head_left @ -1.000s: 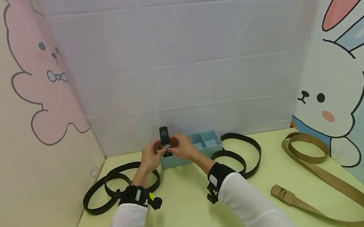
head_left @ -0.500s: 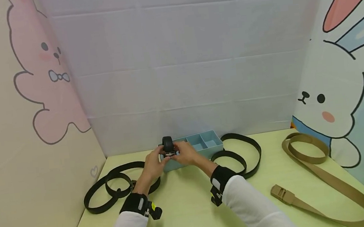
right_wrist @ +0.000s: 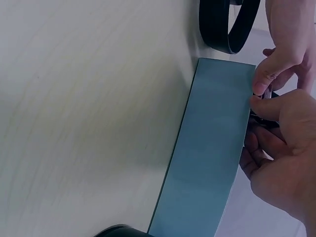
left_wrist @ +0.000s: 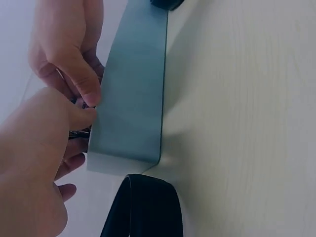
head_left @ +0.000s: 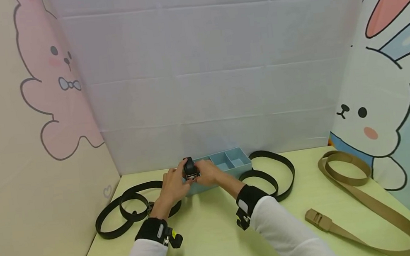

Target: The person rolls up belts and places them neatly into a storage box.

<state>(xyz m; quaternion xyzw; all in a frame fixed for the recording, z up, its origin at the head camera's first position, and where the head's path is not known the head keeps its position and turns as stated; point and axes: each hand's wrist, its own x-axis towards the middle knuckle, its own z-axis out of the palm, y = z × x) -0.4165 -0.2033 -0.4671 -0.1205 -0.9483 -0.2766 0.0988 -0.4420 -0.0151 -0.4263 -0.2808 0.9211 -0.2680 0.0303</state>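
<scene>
A rolled black belt with a silver buckle is at the left end of a light blue divided box. My left hand holds the roll from the left, thumb near the buckle. From the other side my right hand grips it too. In the left wrist view both thumbs meet at the rim of the box, and the fingers mostly hide the roll. The right wrist view shows a bit of dark strap and shiny metal between the hands, right beside the box wall.
On the yellow-green table, a looped black belt lies left of the box and another black belt to its right. A tan webbing belt with a plastic buckle stretches along the right side. A white cloth backdrop hangs behind.
Both hands have lowered the rolled belt from above the box's left end to rim height. The roll now leans a little, and the left fingers have moved up along its side.
</scene>
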